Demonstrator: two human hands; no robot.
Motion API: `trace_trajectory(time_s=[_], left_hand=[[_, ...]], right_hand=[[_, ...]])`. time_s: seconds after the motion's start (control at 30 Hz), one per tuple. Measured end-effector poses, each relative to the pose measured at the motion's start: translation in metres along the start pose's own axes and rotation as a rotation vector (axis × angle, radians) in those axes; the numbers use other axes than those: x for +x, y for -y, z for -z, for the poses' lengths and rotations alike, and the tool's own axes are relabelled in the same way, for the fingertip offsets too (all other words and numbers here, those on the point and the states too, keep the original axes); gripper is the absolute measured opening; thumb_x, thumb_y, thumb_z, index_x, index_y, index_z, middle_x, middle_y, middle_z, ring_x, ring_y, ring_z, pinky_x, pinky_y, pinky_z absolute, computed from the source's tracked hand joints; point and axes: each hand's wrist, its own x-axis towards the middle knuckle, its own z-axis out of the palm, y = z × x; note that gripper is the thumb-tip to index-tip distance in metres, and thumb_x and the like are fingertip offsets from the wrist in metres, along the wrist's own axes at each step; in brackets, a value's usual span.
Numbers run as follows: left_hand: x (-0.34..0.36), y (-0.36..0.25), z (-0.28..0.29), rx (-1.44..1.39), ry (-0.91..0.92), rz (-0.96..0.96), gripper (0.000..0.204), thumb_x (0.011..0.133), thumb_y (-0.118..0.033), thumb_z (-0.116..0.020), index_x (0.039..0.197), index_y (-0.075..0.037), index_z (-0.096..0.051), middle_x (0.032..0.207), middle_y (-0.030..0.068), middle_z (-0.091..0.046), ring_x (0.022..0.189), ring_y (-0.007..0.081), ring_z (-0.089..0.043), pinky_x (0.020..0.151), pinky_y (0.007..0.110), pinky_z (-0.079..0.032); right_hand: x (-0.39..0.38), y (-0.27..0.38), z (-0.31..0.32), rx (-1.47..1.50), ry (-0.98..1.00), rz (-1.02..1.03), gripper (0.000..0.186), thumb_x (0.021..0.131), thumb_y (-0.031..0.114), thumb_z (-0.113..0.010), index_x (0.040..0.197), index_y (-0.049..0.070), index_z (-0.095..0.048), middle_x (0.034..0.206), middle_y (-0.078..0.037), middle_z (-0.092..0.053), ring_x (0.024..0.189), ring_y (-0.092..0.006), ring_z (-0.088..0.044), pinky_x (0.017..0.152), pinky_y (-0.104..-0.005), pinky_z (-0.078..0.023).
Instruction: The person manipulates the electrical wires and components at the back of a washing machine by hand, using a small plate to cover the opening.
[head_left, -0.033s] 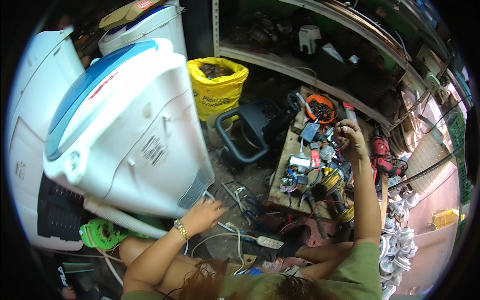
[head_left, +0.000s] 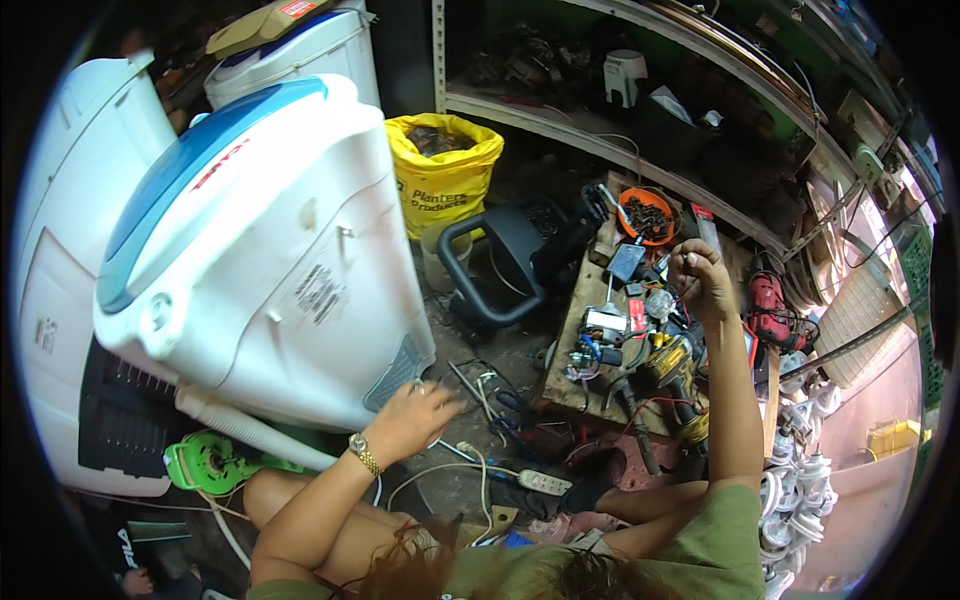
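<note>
My left hand (head_left: 412,422), with a gold watch (head_left: 364,454) on its wrist, hovers beside the lower corner of a white washing machine body (head_left: 270,260). Its fingers look loosely spread, somewhat smeared by motion, and I see nothing held in them. The grey vent grille (head_left: 401,372) of the machine is just above it. My right hand (head_left: 703,282) is raised over a cluttered low wooden bench (head_left: 570,375). Its fingers are curled together in a pinch, and a small dark spot shows at the fingertips, too small to name. Under it lie a yellow-and-black power drill (head_left: 672,370) and small parts.
An orange bowl of screws (head_left: 646,216) stands on the bench's far end. A red power tool (head_left: 770,305) lies to the right. On the floor are a white power strip (head_left: 544,483), cables and a green reel-like part (head_left: 205,462). A yellow sack (head_left: 440,180) and black plastic frame (head_left: 500,265) stand ahead.
My left hand has shifted slightly up and right, its fingers reaching out a little more. The right hand keeps its pinch in nearly the same place. The whole view has shifted slightly.
</note>
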Motion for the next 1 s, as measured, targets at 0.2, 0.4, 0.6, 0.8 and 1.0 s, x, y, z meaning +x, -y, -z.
trace_trajectory(time_s=[0.2, 0.4, 0.6, 0.8, 1.0], left_hand=[[-0.015, -0.008, 0.078, 0.098, -0.362, 0.068, 0.032, 0.071, -0.013, -0.066, 0.103, -0.013, -0.064, 0.1, 0.003, -0.061, 0.1, 0.0227, -0.056, 0.087, 0.038, -0.041], [-0.034, -0.004, 0.063, 0.136, -0.306, 0.044, 0.029, 0.072, -0.016, -0.067, 0.1, -0.014, -0.065, 0.097, 0.0033, -0.061, 0.1, 0.0226, -0.056, 0.087, 0.04, -0.041], [-0.022, 0.002, -0.016, -0.023, 0.275, 0.201, 0.037, 0.079, -0.029, -0.065, 0.112, -0.013, -0.06, 0.1, 0.0072, -0.059, 0.098, 0.0264, -0.058, 0.081, 0.042, -0.043], [-0.018, 0.017, -0.066, -0.117, 0.495, 0.221, 0.042, 0.081, -0.036, -0.063, 0.115, -0.012, -0.058, 0.107, 0.0084, -0.06, 0.099, 0.0295, -0.059, 0.08, 0.045, -0.045], [-0.013, 0.028, -0.078, -0.174, 0.586, 0.263, 0.042, 0.082, -0.035, -0.062, 0.116, -0.01, -0.057, 0.115, 0.0111, -0.058, 0.107, 0.0306, -0.056, 0.087, 0.048, -0.045]], right_hand=[[0.0, 0.021, -0.001, -0.181, -0.178, 0.158, 0.017, 0.082, 0.005, -0.064, 0.099, 0.001, -0.066, 0.082, -0.005, -0.066, 0.071, -0.0086, -0.06, 0.06, -0.0207, -0.046], [0.039, 0.029, 0.098, -0.859, -0.57, -0.016, 0.017, 0.08, 0.007, -0.062, 0.095, 0.003, -0.068, 0.074, -0.002, -0.064, 0.052, -0.0044, -0.049, 0.046, -0.0184, -0.038], [0.132, 0.005, 0.151, -1.36, -0.5, 0.209, 0.018, 0.079, 0.001, -0.061, 0.095, 0.0, -0.069, 0.081, -0.007, -0.069, 0.064, -0.0099, -0.06, 0.057, -0.0256, -0.047], [0.19, -0.002, 0.182, -1.408, -0.456, 0.089, 0.023, 0.078, -0.004, -0.058, 0.099, -0.003, -0.067, 0.088, -0.012, -0.07, 0.075, -0.0184, -0.065, 0.068, -0.0293, -0.05], [0.202, -0.044, 0.207, -1.442, -0.319, 0.01, 0.021, 0.078, 0.002, -0.059, 0.096, 0.005, -0.07, 0.096, -0.013, -0.069, 0.091, -0.027, -0.065, 0.082, -0.0345, -0.049]])
